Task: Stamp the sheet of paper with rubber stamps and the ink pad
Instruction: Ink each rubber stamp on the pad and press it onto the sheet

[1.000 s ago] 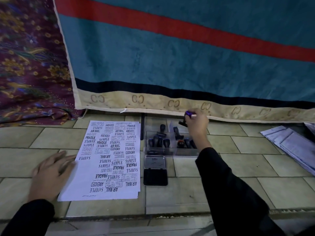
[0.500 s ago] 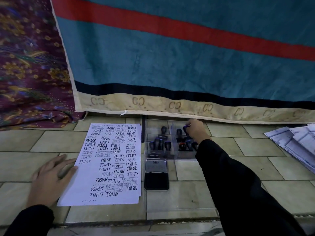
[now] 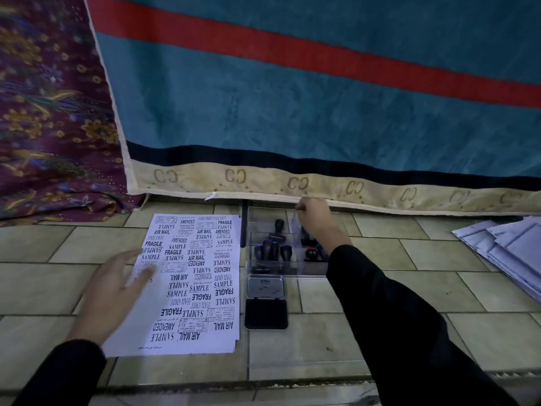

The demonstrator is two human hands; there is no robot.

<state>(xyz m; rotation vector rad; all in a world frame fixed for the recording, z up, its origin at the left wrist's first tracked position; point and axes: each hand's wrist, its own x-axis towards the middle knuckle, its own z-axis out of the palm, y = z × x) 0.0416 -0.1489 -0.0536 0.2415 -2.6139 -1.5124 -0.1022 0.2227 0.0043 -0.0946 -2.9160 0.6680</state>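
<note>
Head view: the left hand (image 3: 117,288) was blurred, its fingers spread apart, over the left edge of the stamped sheet (image 3: 205,273) on the tiled floor (image 3: 409,288). The sheet's right edge ran just beside the open ink pad (image 3: 265,315) and the clear box (image 3: 260,218) of rubber stamps (image 3: 270,247). The right hand (image 3: 314,221) sat at the box's far edge, right under the blanket hem (image 3: 292,183), with its fingers curled. Around what, couldn't tell. Bare tiles stretched right toward a paper stack (image 3: 512,253).

A teal blanket (image 3: 292,98) with a red stripe is hanging at the back. A purple floral cloth (image 3: 44,112) is lying left of the blanket, and a pile of papers (image 3: 509,253) is resting on the tiled floor (image 3: 424,253) below the blanket's right end.
</note>
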